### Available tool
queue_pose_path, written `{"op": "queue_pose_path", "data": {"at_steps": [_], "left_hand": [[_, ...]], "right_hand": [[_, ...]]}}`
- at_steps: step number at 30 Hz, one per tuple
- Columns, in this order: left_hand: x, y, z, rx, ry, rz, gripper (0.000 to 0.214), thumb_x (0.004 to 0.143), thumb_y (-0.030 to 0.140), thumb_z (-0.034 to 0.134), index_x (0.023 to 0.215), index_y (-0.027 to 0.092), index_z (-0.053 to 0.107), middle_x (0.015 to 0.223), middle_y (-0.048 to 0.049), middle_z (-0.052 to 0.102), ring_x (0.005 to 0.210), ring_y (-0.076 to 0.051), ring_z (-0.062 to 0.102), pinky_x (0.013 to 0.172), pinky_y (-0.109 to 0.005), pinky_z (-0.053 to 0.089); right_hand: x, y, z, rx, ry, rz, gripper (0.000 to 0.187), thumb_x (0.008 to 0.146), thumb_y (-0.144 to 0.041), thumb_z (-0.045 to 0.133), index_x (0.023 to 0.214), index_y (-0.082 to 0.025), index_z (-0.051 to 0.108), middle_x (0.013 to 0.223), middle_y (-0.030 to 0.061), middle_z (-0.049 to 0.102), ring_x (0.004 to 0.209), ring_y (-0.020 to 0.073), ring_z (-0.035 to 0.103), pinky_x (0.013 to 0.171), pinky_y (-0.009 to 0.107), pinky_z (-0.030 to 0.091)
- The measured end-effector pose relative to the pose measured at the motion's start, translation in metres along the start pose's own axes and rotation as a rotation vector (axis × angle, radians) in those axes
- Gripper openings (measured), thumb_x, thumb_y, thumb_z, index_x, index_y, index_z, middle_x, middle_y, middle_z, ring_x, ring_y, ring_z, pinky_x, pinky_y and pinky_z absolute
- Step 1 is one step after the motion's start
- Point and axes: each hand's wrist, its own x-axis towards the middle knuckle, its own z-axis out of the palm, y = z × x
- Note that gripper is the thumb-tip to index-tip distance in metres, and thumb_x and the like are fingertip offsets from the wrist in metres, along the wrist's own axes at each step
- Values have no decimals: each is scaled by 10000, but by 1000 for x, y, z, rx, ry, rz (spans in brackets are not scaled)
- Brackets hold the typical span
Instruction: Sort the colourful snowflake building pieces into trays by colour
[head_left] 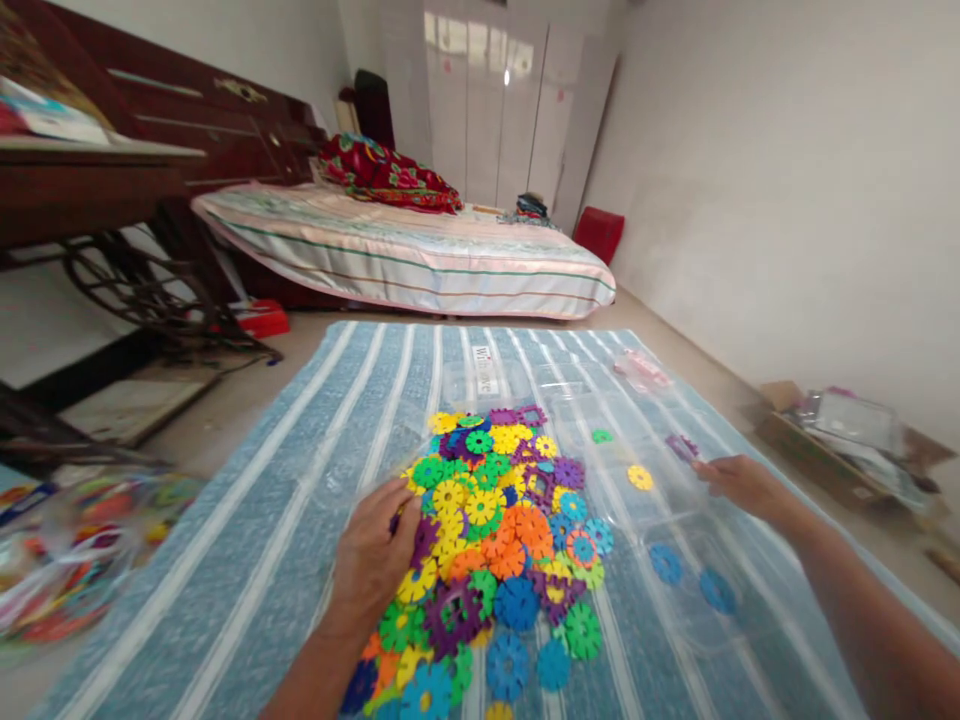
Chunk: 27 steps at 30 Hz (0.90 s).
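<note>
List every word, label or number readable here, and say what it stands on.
White label on the clear plastic packaging: dark print, too blurred to read.
Book cover on the dark wooden table: too blurred to read.
No other writing shows.

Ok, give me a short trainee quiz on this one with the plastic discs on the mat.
1. True or false: the left hand rests on the pile of discs.
2. The small piece by the fingertips of the right hand is: A orange, B purple, C black.
3. What piece of furniture stands beyond the striped mat?
Key: 1 true; 2 B; 3 a bed.
</note>
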Motion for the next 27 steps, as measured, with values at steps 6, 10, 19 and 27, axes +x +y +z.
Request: {"op": "queue_pose_path", "data": {"at_steps": [6, 10, 19, 27], "left_hand": [[-3, 4, -2, -27, 7, 11, 318, 880, 365, 442, 852, 168, 691, 993, -115, 718, 987, -228, 661, 933, -378, 516], [-4, 7, -4, -43, -9, 6, 298, 882, 347, 443, 858, 172, 684, 1006, -112, 714, 995, -218, 656, 932, -378, 515], [-4, 15, -5, -75, -12, -17, 271, 879, 306, 444, 776, 188, 666, 978, -98, 716, 992, -208, 653, 925, -369, 514], [-3, 17, -7, -108, -36, -46, 260, 870, 314, 450, 728, 193, 631, 996, -105, 707, 1000, -215, 644, 935, -383, 501]], "right_hand": [[-5, -1, -4, -5, -149, 21, 567, 774, -651, 428, 627, -175, 699, 614, 97, 692, 635, 251, 658, 607, 323, 457], [-7, -1, -5, -98, -191, -29, 576, 788, -667, 391, 617, -205, 690, 593, 69, 677, 618, 235, 650, 603, 314, 451], [-52, -61, -19, -340, 196, -85, 515, 833, -627, 399, 963, -260, 736, 844, 102, 744, 744, 316, 700, 602, 390, 502], [-134, -180, 57, 118, 90, -762, 222, 919, -325, 485, 954, -214, 675, 877, 50, 720, 822, 184, 665, 758, 307, 526]]}}
